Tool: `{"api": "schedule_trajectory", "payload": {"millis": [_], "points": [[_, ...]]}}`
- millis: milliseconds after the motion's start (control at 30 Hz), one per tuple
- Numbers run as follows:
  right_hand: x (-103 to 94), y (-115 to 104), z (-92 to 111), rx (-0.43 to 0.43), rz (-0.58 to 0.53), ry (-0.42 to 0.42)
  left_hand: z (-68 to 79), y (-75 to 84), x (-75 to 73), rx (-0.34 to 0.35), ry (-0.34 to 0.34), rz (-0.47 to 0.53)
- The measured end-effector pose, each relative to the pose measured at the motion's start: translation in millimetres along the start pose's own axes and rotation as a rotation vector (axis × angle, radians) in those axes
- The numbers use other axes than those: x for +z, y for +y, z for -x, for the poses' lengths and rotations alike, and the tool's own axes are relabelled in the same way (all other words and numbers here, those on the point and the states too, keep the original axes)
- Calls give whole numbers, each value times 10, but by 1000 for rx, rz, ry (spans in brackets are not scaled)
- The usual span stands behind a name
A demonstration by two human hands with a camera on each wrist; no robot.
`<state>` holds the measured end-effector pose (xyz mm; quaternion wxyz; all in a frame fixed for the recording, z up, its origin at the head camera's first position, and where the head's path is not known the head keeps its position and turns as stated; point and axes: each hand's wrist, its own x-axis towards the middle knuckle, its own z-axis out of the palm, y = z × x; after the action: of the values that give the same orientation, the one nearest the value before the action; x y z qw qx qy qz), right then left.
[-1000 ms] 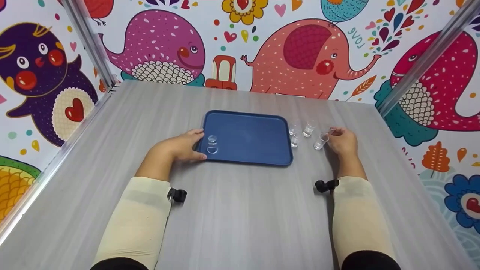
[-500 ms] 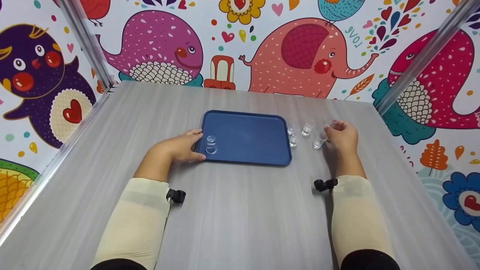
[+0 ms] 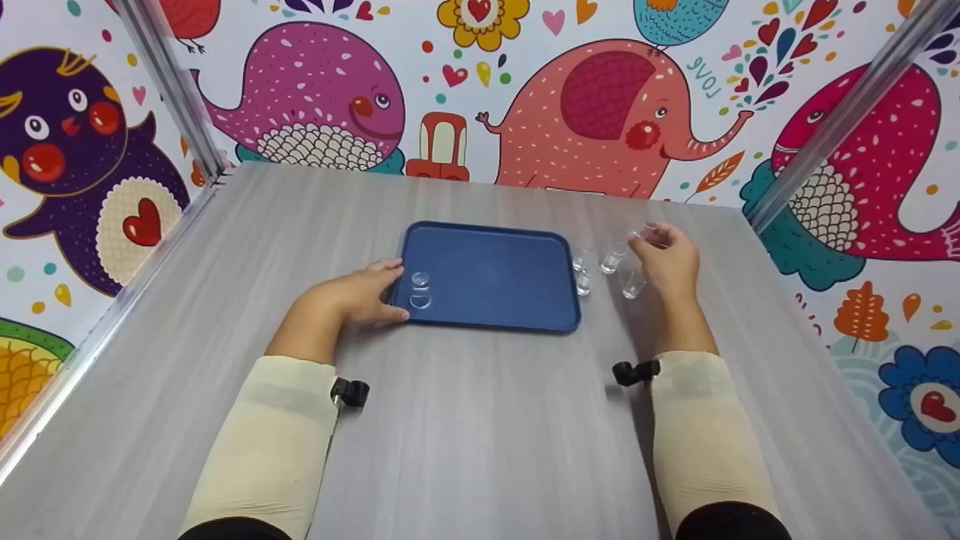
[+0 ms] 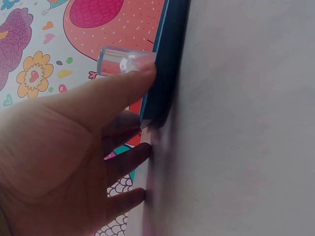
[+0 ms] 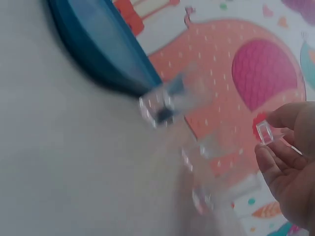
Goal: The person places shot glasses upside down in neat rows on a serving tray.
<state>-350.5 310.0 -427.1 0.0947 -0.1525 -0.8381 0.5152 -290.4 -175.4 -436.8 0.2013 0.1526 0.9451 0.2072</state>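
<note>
A blue rectangular tray (image 3: 491, 277) lies on the table, with one clear shot glass (image 3: 421, 291) standing near its left end. My left hand (image 3: 364, 292) rests at the tray's left end, thumb at the near corner; in the left wrist view the other fingers (image 4: 129, 164) are spread and fairly straight. Between thumb and fingertips my right hand (image 3: 670, 259) pinches another clear shot glass (image 5: 265, 132), raised off the table. Close to that hand stands a shot glass (image 3: 634, 285), and another shot glass (image 3: 613, 259) is just behind it.
Two more shot glasses, one nearer (image 3: 584, 283) and one farther (image 3: 579, 260), stand against the tray's right edge. The grey table (image 3: 487, 435) reaches back to a cartoon-printed wall (image 3: 480, 90). Metal posts (image 3: 176, 82) rise at the rear corners.
My right hand has lifted its shot glass and moved up and slightly left, over the standing glasses. The left hand and the tray have stayed in place.
</note>
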Motion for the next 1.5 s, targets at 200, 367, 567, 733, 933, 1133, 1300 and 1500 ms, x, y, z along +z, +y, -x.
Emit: {"api": "schedule_trajectory", "payload": {"millis": [200,367,567,733,933,1133,1300,1500], "points": [[286,-255,203,-86,-13,-43,9,-1,-10,5,7,-6],[542,-399,337,-165,-49,-81,2,4,2,12,9,-9],[833,-571,502,-231,-88,-173,-5,19,18,15,13,-7],[1090,-684,641,-290,-128,-248,1,33,15,22,3,-14],[1334,-822,816,-286,-176,-322,18,36,2,23,-3,-15],[1517,-914,952,-292,-201,-364,23,24,12,13,-7,3],[1595,-955,1042,-298,-207,-420,29,11,17,16,2,4],[1601,-952,1058,-364,-202,-475,30,22,-2,18,3,0]]}}
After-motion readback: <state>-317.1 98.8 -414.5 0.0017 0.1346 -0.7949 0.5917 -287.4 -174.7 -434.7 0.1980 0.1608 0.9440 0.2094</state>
